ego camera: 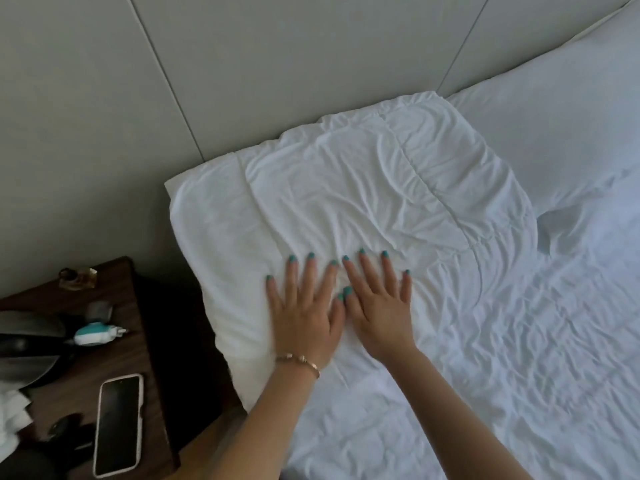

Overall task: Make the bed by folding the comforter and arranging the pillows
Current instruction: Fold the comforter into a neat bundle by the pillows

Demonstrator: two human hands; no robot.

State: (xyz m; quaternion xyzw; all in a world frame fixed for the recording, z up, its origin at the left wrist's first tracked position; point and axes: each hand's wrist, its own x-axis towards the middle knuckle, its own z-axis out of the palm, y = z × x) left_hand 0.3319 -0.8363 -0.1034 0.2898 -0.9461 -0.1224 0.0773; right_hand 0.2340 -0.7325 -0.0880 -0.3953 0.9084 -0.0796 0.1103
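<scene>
A white, wrinkled pillow [363, 188] lies at the head of the bed against the grey wall panel. My left hand [306, 310] and my right hand [379, 299] press flat on its near edge, side by side, fingers straight and spread, thumbs touching. A second white pillow [554, 133] lies to the right along the headboard. The crumpled white comforter [519, 358] covers the bed below and to the right of my hands.
A dark wooden nightstand [138, 344] stands at the left of the bed. On it lie a phone in a pale case [119, 424], a small teal and white device [93, 336], a dark lamp base [27, 344] and some white tissue [10, 417].
</scene>
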